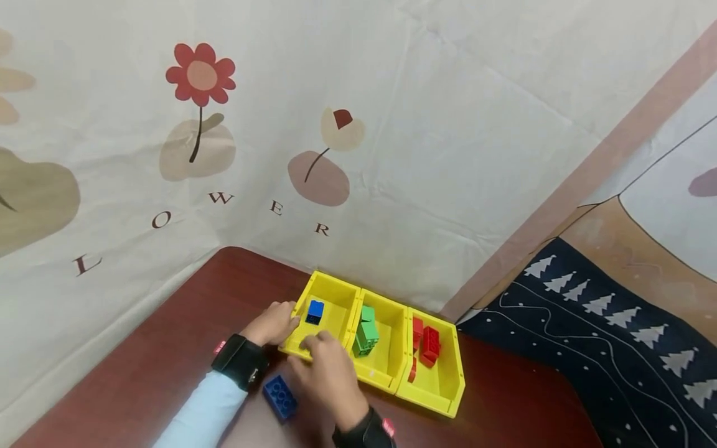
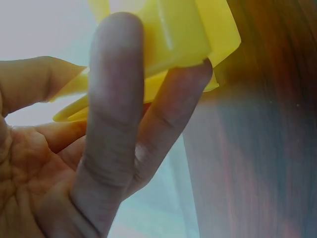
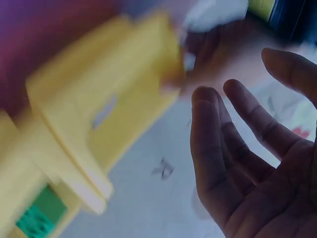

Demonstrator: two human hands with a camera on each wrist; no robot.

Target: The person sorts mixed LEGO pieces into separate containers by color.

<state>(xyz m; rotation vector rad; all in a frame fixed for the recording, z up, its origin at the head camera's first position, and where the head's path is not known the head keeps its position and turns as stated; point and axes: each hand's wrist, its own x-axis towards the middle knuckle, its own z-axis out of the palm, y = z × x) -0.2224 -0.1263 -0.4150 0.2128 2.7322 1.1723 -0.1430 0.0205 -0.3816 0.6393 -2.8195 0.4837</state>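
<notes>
Three joined yellow bins [image 1: 338, 311] stand in a row on the table. My left hand [image 1: 274, 323] grips the outer side wall of the leftmost bin; in the left wrist view its fingers lie against the yellow plastic [image 2: 181, 34]. Over the front edge of that bin is my right hand [image 1: 330, 374], fingers loosely bent and holding nothing in the right wrist view. A small blue brick [image 1: 315, 312] lies inside the left bin. On the table between my wrists rests a larger dark blue brick [image 1: 279, 398].
Several green bricks [image 1: 366, 333] are in the middle bin, and several red bricks [image 1: 431, 345] in the right one. A printed cloth [image 1: 392, 155] rises behind the brown table [image 1: 185, 330]. To the right hangs dark cloth with white trees [image 1: 599, 304].
</notes>
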